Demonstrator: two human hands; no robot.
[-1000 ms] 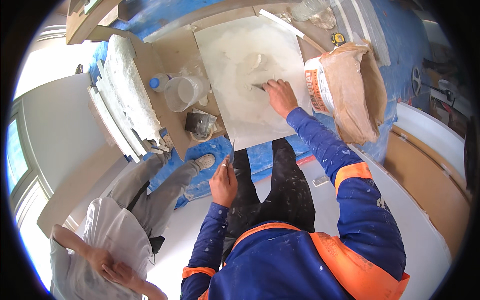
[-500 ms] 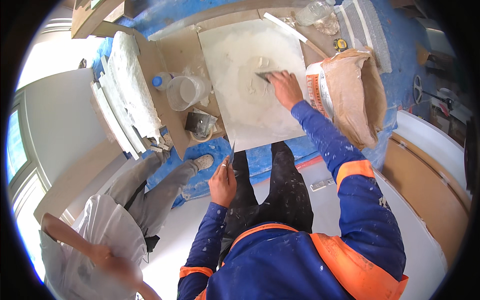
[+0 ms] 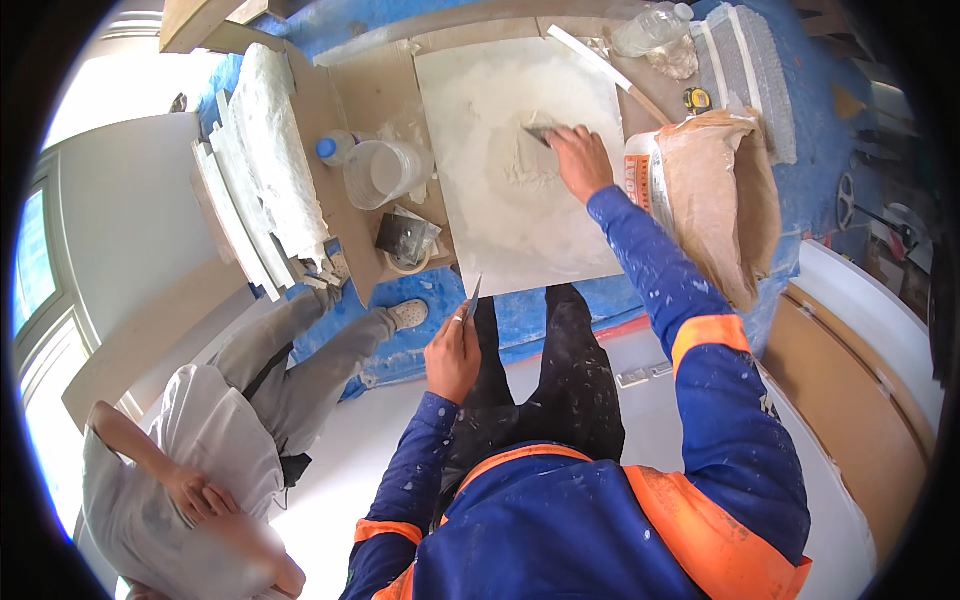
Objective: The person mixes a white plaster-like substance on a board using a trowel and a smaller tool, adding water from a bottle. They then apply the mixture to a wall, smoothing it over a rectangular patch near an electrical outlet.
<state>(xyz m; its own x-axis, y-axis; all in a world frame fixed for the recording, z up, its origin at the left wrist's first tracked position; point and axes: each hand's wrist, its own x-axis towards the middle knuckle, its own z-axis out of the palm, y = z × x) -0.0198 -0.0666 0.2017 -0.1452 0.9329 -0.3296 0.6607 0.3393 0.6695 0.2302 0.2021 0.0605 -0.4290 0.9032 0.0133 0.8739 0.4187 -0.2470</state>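
Note:
A pale board (image 3: 500, 245) lies ahead of me, smeared with off-white plaster paste (image 3: 535, 168) around its middle. My right hand (image 3: 584, 165) is closed on a putty knife. This knife's dark blade (image 3: 540, 133) points left and sits against the paste; my fingers hide its handle. Nearer to me, just past the board's front edge, my left hand (image 3: 453, 360) grips a second putty knife, whose narrow-looking blade (image 3: 475, 293) points away from me at the board's lower left corner.
Left of the board are a clear plastic bucket (image 3: 378, 176), a blue-capped bottle (image 3: 335, 149), a dark square plate (image 3: 400, 238) and a tape roll (image 3: 408, 262). An open paper sack (image 3: 705, 190), tape measure (image 3: 697, 100) and white strip (image 3: 590, 55) lie right. Another person (image 3: 190, 430) sits at left.
My right hand has moved the putty knife slightly farther away, up to the lump of paste. My left hand stays nearly in place. The other person's hand has shifted, and the view has moved a little.

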